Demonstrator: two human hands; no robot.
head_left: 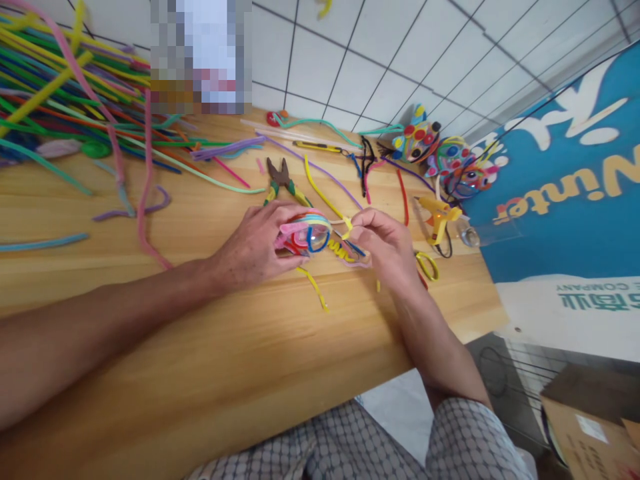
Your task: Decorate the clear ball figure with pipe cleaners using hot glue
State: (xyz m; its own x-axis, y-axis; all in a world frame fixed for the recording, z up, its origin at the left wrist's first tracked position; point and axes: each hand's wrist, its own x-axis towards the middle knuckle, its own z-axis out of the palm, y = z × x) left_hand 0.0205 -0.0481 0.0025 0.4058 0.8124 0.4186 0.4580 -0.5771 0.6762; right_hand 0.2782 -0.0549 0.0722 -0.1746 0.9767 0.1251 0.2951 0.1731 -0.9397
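My left hand (263, 247) is wrapped round a small pipe-cleaner figure (303, 233) of pink, red, blue and yellow strands. The hand hides part of it. My right hand (383, 243) pinches a short yellow pipe cleaner (347, 228) just right of the figure. Below that pinch lie a wavy yellow pipe cleaner (341, 251) and a pink loop, partly covered by the fingers. On the table beyond my left hand rest pliers (280, 179) with green and yellow handles. A loose yellow strip (316, 288) lies nearer to me.
Many coloured pipe cleaners (55, 87) are heaped at the back left. Finished-looking colourful figures (417, 141) stand at the back right. A yellow glue gun (438, 219) and yellow-handled scissors (427, 265) lie to the right. A yellow cutter (317, 146) is near the back edge.
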